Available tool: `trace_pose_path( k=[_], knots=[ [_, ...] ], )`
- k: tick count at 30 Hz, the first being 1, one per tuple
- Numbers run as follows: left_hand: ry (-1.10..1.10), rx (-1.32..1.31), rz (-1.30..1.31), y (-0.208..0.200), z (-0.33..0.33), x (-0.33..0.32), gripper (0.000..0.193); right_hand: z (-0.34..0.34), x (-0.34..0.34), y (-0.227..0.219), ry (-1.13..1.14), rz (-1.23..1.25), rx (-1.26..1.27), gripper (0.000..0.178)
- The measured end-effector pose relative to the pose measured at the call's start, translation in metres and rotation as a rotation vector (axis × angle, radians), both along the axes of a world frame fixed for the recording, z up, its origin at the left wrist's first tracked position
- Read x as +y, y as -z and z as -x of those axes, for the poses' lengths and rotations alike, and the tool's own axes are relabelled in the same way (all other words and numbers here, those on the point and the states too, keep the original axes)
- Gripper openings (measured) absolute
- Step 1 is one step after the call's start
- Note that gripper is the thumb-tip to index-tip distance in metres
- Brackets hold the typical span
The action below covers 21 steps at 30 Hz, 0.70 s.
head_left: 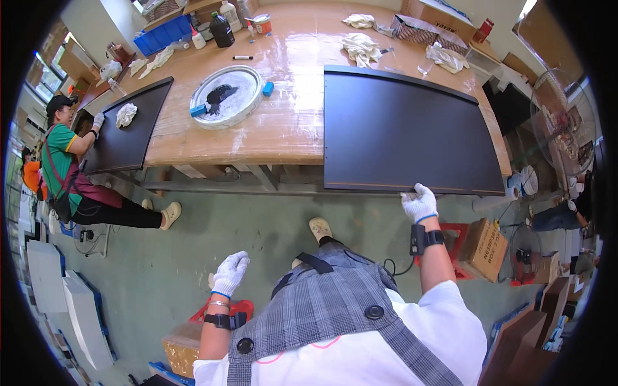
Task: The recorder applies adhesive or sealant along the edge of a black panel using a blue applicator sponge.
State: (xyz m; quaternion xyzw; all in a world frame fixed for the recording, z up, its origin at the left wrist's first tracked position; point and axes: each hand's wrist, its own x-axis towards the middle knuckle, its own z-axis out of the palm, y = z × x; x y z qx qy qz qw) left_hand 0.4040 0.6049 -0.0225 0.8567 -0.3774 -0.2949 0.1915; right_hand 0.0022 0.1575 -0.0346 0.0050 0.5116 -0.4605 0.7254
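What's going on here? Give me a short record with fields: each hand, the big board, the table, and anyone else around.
right hand: right hand, white glove, grips the near edge of the dark panel
left hand: left hand, white glove, closed loosely in the air, holding nothing
dark panel: flat on the wooden table, near edge overhanging
on table: round tray with black paste, rags, bottles
other person: co-worker at the left, touching a second dark panel
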Motion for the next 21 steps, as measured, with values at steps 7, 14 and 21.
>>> trace_pose_path(
  k=[7, 14, 21],
  knots=[
    [-0.08, 0.163, 0.496, -0.06, -0.008, -0.1, 0.053, -0.001, -0.016, -0.172, -0.242, 0.339, -0.172, 0.012],
    [0.274, -0.233, 0.999, -0.205, -0.006, -0.324, 0.069, -0.01, -0.087, -0.268, -0.407, 0.577, -0.274, 0.014],
    [0.383, 0.154, 0.89, -0.287, -0.046, -0.49, 0.073, -0.029, -0.194, -0.334, -0.737, 0.727, -0.444, 0.036]
  ],
)
